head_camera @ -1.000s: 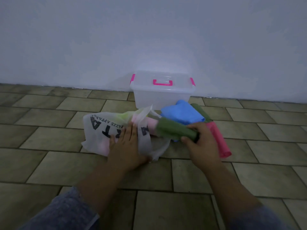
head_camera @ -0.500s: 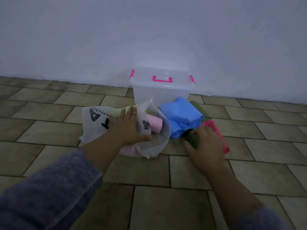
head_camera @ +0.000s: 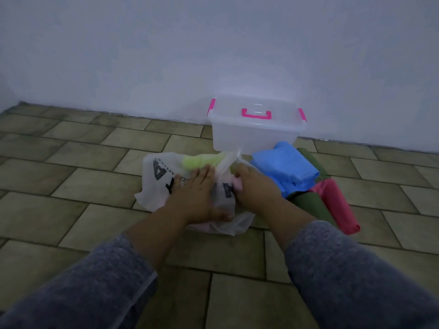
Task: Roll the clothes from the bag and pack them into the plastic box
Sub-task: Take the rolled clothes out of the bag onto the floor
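Note:
A white plastic bag (head_camera: 156, 186) with black print lies on the tiled floor, with a light green garment (head_camera: 199, 161) and a pink garment (head_camera: 237, 184) inside. My left hand (head_camera: 197, 195) presses flat on the bag. My right hand (head_camera: 255, 184) reaches into the bag's mouth and its fingers close on the pink garment. Behind stands the clear plastic box (head_camera: 255, 131), its lid with pink handle and clips shut. To the right lie rolled clothes: a blue one (head_camera: 287, 169), a dark green one (head_camera: 311, 205) and a red one (head_camera: 337, 205).
A pale wall (head_camera: 213, 55) runs right behind the box. Olive floor tiles (head_camera: 71, 186) stretch out left and in front of the bag. Grey sleeves cover both forearms at the bottom of the view.
My right hand let go of the dark green roll beside the red one and moved left into the bag's mouth onto the pink garment. My left hand stays on the bag.

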